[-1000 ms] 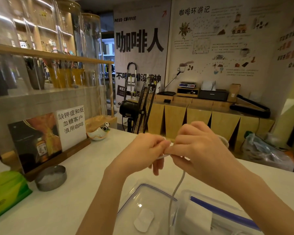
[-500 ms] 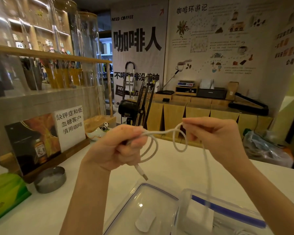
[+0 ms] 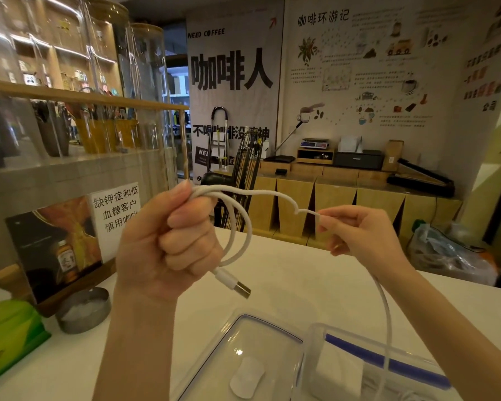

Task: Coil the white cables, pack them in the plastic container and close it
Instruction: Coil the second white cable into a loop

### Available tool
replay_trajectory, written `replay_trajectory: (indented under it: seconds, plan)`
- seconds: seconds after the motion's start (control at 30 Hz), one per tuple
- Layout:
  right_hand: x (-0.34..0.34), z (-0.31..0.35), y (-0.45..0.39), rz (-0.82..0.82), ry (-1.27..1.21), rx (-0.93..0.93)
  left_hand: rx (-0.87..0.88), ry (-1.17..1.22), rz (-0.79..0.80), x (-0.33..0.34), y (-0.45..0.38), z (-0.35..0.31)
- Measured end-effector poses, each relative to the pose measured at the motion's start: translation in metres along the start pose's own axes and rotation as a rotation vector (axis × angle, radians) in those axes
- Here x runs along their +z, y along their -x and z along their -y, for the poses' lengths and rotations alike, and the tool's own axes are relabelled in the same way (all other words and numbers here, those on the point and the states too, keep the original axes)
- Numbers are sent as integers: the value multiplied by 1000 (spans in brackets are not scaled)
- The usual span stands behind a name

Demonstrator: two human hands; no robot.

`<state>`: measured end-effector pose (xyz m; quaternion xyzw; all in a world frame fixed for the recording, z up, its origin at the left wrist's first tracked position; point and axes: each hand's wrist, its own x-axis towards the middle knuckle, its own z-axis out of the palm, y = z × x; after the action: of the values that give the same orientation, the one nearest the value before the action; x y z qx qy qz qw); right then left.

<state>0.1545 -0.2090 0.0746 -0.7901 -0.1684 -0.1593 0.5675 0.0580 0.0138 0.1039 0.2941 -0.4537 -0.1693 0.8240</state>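
Observation:
My left hand [image 3: 168,244] is a fist raised above the white counter, holding loops of a white cable [image 3: 237,227]. The cable's USB plug [image 3: 235,285] hangs free below that fist. A stretch of cable runs right to my right hand [image 3: 359,233], which pinches it between thumb and fingers. From there the cable drops into the clear plastic container [image 3: 356,340] with a blue seal at the bottom right. The container's clear lid [image 3: 243,357] lies flat on the counter beside it, to the left.
A small metal dish [image 3: 84,311] and a green packet [image 3: 9,337] sit at the left of the white counter [image 3: 287,270]. A wooden sign stand [image 3: 70,244] and glass shelving rise behind them. A black fan and wooden cabinets stand beyond the counter's far edge.
My hands have moved apart, the right one pulling cable out to the right. The loops in my left hand have grown and the USB plug hangs lower.

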Motion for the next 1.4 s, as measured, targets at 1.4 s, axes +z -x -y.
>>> replay_trajectory:
  seconds: [1.4]
  plan:
    - [-29,51,19,199,271,-375,-538,-491,-235,-32,-23,53]
